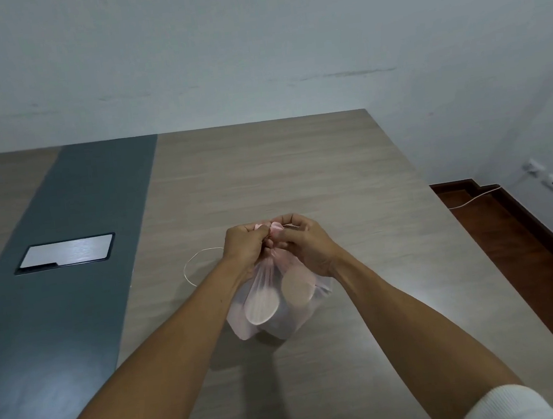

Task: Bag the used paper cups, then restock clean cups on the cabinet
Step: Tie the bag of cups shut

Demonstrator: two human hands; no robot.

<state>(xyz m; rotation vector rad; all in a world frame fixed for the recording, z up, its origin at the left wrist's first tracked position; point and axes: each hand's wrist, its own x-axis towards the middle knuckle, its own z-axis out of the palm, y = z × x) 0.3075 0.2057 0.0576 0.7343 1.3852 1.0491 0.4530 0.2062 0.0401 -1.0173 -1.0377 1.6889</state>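
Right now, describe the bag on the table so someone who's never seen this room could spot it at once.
On the light wood table, right of its dark grey strip, sits a thin pinkish plastic bag. The left hand and right hand pinch its gathered neck. Paper cups show through it, and a thin string loops beside it.

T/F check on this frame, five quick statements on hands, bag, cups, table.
1. Both hands, left and right, pinch the neck of the pink plastic bag. True.
2. The bag hangs in the air. False: it rests on the table.
3. Two paper cups show through the bag. True.
4. A thin string lies left of the bag. True.
5. Loose cups stand on the table. False: none are visible.
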